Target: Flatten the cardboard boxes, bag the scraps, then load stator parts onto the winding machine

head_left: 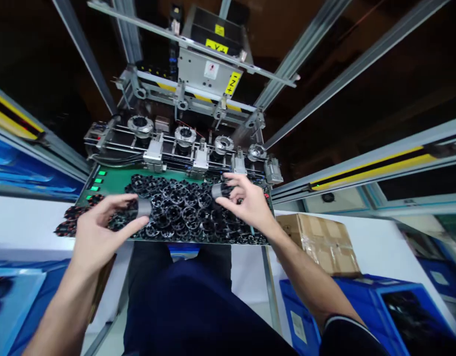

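My left hand (105,227) pinches a small dark grey ring-shaped part (144,207) between thumb and forefinger, above the left side of the table. In my right hand (246,200) is a similar cylindrical part (217,192), gripped at its edge by thumb and fingers. Under and between both hands lies a dense spread of black round slotted parts (176,212) on a green work surface (114,182). Beyond them, a machine fixture holds a row of round metal seats, among them one at the left (140,124) with a dark part in it.
Clamp blocks (154,153) and rods cross the machine's front. Metal frame posts (305,44) and yellow-marked side bars (369,168) flank the station. A taped cardboard box (320,242) stands at the right, near blue crates (391,306). Green-lit buttons (95,188) sit at the table's left.
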Tool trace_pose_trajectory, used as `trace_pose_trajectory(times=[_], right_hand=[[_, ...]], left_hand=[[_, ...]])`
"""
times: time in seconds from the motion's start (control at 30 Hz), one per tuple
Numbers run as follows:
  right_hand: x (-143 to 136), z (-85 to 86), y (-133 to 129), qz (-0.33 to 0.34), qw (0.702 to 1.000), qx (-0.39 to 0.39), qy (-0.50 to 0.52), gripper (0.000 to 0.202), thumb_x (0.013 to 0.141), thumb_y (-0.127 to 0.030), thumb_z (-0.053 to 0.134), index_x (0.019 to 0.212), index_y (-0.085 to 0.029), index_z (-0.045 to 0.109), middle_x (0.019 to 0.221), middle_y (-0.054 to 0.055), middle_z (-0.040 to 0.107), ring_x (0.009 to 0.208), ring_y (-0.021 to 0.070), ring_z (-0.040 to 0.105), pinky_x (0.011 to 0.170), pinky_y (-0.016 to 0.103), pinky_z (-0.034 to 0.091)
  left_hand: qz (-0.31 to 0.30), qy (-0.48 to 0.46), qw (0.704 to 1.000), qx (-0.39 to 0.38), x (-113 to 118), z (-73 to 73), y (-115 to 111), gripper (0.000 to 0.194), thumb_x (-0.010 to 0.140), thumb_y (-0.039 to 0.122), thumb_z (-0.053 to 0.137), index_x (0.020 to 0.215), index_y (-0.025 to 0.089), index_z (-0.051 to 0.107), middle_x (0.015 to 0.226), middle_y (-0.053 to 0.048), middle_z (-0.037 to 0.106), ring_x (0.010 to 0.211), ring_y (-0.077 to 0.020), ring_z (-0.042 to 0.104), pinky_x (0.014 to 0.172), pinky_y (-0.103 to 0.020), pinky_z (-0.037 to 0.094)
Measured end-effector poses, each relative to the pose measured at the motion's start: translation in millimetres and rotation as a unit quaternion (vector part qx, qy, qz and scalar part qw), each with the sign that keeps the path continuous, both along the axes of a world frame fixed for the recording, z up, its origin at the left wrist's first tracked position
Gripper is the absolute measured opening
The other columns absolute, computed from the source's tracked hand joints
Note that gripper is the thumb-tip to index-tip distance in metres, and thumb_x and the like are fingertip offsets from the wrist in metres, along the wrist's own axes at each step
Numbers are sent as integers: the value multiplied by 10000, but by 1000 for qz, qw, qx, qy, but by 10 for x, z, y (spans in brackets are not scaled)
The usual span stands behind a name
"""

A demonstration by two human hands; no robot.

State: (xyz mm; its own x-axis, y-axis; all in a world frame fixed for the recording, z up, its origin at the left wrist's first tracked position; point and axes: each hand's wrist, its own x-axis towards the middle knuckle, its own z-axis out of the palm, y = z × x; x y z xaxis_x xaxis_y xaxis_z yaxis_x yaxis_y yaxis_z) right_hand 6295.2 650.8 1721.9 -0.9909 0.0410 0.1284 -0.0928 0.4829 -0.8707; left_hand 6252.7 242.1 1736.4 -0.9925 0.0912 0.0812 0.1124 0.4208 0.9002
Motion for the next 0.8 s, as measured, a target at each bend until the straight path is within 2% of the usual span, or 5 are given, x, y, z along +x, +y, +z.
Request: trace_pose_trajectory(times=[0.1,0.2,0.37,0.5,0.8], right_hand=[[-52,-77,614,-106,994,-2,17,677,881,-644,1053,1357,-203,858,820,-6,758,667,176,671,725,356,618],[-329,-177,1024,-144,988,0,55,710,840,-641,1055,1371,-198,894,834,9,777,698,199,710,784,393,658],[-823,-606,1237,-170,984,22,55,500,845,-444,1031,1263,-201,902,784,6,779,849,274,820,1010,483,703],[-926,-898,1287,-141,989,35,37,411,823,-332,1037,1179,-196,880,691,-17,735,983,323,865,1167,528,667],[-896,-874,1318,-164,982,91,18,480,866,-382,1003,1273,-168,865,1247,142,891,1130,328,847,1133,508,672]], left_hand=[[-74,116,984,-114,-490,371,513,568,870,597,1077,1350,327,938,1189,-3,866,1097,-273,803,1062,-377,586],[-124,188,965,-136,-1021,498,1163,552,870,611,1067,1316,307,957,1236,-22,883,1140,-308,825,1122,-408,612],[-119,96,962,-224,-1766,-37,2023,597,812,524,1064,1308,208,960,1187,-105,897,1164,-385,854,1138,-483,658],[-132,43,953,-268,-1968,-395,2184,587,774,477,1043,1258,155,961,1173,-145,895,1149,-398,851,1139,-505,662],[-152,60,952,-260,-1948,-444,2108,674,772,599,1040,1276,162,949,1173,-166,884,1152,-411,829,1098,-493,632]])
